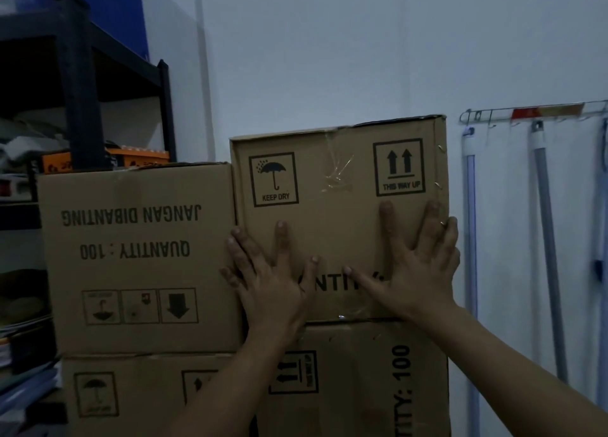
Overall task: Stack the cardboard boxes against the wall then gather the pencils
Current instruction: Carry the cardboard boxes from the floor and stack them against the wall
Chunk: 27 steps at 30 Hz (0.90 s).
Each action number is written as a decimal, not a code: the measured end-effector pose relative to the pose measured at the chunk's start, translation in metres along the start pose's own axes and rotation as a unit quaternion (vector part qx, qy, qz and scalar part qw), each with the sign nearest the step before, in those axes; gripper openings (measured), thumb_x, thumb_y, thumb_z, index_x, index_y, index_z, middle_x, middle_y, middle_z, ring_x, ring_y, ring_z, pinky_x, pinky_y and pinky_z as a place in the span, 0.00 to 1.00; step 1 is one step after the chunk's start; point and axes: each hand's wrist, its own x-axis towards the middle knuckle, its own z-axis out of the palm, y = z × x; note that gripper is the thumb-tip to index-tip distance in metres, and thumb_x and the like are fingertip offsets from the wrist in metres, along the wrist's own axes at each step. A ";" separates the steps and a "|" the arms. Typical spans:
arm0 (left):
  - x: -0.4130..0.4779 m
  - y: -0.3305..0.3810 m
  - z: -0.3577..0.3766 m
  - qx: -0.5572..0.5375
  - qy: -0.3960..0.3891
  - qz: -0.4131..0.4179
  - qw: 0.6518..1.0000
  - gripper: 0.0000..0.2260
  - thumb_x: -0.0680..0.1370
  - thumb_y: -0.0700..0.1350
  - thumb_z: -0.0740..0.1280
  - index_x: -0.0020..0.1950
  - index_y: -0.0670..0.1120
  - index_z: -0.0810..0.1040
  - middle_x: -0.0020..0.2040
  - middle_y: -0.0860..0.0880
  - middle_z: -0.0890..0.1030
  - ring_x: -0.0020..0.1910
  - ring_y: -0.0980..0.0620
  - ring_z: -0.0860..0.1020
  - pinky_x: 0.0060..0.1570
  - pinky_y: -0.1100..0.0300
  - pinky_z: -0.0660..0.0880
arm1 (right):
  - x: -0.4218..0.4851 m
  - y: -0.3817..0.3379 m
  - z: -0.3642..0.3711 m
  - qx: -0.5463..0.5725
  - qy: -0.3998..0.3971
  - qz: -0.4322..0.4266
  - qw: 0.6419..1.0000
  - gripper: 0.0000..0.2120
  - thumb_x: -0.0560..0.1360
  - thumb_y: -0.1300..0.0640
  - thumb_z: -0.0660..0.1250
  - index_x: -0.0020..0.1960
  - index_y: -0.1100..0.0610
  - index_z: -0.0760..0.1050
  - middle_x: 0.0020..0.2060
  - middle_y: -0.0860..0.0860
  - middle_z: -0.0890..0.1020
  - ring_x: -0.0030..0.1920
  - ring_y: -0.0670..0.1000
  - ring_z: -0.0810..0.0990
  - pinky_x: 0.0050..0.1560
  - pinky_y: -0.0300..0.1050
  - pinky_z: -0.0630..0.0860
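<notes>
The left hand (269,282) and right hand (418,265) press flat, fingers spread and released, on the front of the upper cardboard box (335,180) near centre. It sits on a lower box (362,387) and touches an upside-down box (138,259) at 9 o'clock. Behind stands the pale wall (329,58), with a black shelf rack (79,91) at 10 o'clock and a hook rail (526,111) with hanging handles (546,239) at 3 o'clock.
</notes>
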 end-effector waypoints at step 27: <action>-0.150 0.018 -0.176 0.043 -0.070 -0.160 0.984 0.20 0.80 0.55 0.59 0.67 0.45 0.72 0.64 0.41 0.70 0.62 0.41 0.71 0.56 0.53 0.70 | -0.097 -0.066 -0.057 0.112 -0.232 -0.082 0.963 0.46 0.69 0.26 0.62 0.78 0.49 0.56 0.78 0.58 0.59 0.78 0.60 0.52 0.77 0.59 0.54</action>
